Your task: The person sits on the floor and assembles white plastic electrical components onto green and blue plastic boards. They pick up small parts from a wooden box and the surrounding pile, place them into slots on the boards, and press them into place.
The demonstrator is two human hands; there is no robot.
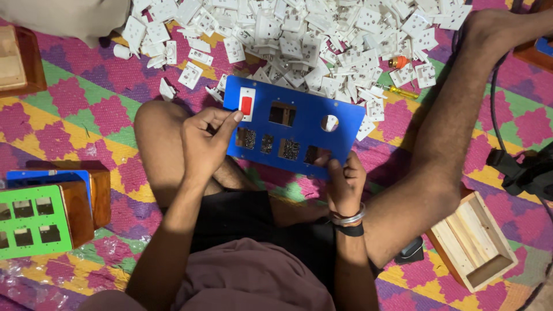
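Head view is showing both hands clamping a flat blue plastic panel with rectangular cut-outs (pixel 299 129), left hand (pixel 204 144) gripping beside its white-and-red rocker switch (pixel 246 103), right hand (pixel 344 183) pinching the lower edge.

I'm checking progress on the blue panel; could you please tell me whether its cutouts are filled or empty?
Mostly empty: the blue panel holds one white switch with a red rocker; the remaining cutouts are open.
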